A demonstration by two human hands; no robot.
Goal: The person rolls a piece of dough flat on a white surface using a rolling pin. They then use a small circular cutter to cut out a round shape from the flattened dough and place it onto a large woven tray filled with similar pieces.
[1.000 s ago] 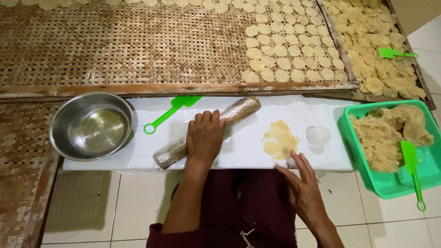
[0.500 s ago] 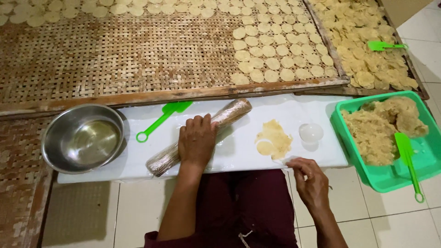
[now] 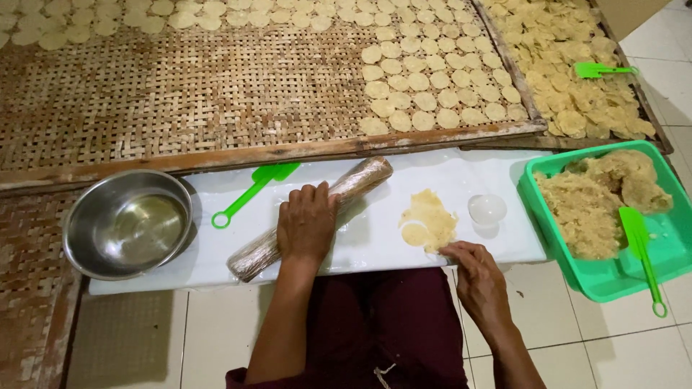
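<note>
- The work board (image 3: 346, 248) is plain white.
- The plastic-wrapped rolling pin (image 3: 317, 212) is brownish with a silvery sheen.
- The flattened dough (image 3: 429, 220) is pale yellow.
- The steel bowl (image 3: 128, 223) is shiny grey.
- The tub (image 3: 667, 245) and three spatulas (image 3: 252, 191) (image 3: 640, 245) (image 3: 598, 69) are bright green.
- The dough heap (image 3: 591, 205) is beige and crumbly.
- The bamboo tray (image 3: 180, 86) shows a tan basket-weave pattern.
- The dough discs (image 3: 425, 83) are cream-coloured.
- The floor tiles (image 3: 144, 338) are white.
- The garment (image 3: 375, 324) is dark maroon.
</note>
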